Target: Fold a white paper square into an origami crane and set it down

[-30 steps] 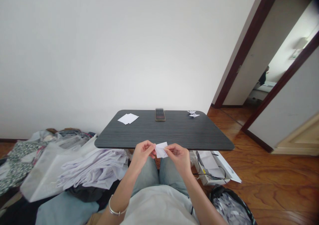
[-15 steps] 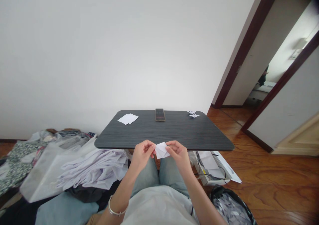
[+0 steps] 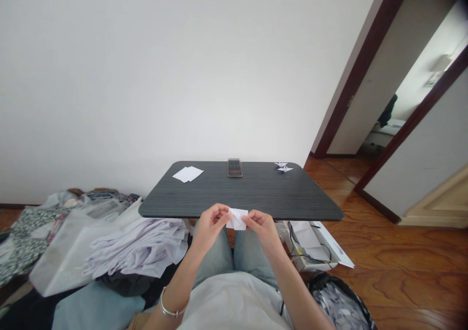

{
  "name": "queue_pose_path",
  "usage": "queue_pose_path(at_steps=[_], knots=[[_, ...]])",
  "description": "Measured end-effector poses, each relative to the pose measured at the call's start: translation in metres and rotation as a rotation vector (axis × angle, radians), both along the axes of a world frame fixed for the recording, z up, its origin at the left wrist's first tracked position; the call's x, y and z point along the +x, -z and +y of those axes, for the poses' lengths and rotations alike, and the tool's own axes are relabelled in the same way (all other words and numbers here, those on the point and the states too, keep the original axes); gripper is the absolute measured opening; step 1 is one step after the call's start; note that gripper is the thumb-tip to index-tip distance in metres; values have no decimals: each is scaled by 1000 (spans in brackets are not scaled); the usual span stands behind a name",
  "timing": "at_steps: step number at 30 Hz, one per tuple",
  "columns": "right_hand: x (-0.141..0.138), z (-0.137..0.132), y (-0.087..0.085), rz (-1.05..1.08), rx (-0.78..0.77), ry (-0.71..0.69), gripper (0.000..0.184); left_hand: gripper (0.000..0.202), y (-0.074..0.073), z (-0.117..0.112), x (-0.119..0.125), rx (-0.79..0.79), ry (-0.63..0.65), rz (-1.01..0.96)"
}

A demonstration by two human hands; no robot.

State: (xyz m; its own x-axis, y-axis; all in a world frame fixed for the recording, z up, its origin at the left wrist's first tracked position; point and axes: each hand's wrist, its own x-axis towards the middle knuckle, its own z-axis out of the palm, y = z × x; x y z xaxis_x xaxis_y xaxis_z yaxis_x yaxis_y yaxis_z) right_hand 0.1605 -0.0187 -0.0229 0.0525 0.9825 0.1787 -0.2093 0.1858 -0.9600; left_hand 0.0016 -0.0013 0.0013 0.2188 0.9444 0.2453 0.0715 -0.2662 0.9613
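A small folded piece of white paper (image 3: 237, 220) is held up between my two hands, just at the near edge of the dark table (image 3: 204, 196). My left hand (image 3: 212, 223) pinches its left side between thumb and fingers. On the other side, my right hand (image 3: 260, 224) grips the right edge the same way. Crease lines run across the paper's face. Two folded paper cranes (image 3: 284, 169) sit at the table's far right corner. Several white paper sheets (image 3: 187, 174) lie in a loose stack at the far left.
A phone on a stand (image 3: 234, 168) is at the table's back edge, by the wall. Piled clothes (image 3: 139, 247) lie on the left. Below the table's right side are a white box (image 3: 310, 249) with cables and a black bag (image 3: 341, 305) of paper scraps.
The folded paper has turned slightly and now lies more level between my fingers. My right hand has shifted a little lower and closer in. The things on the table have not moved.
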Motion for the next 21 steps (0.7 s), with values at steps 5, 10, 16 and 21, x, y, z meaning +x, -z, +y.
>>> queue_pose_path(at_steps=[5,10,16,21], knots=[[0,-1,0,24,24,6,27,20,1,0,4,-71,43,-39],[-1,0,1,5,41,-5,25,22,-2,-2,6,-67,10,-74],[-2,-2,0,-15,29,6,29,26,-5,-4,9,-97,0,-89],[-3,-2,1,-38,43,30,28,30,-5,-5,11,-86,0,-85]])
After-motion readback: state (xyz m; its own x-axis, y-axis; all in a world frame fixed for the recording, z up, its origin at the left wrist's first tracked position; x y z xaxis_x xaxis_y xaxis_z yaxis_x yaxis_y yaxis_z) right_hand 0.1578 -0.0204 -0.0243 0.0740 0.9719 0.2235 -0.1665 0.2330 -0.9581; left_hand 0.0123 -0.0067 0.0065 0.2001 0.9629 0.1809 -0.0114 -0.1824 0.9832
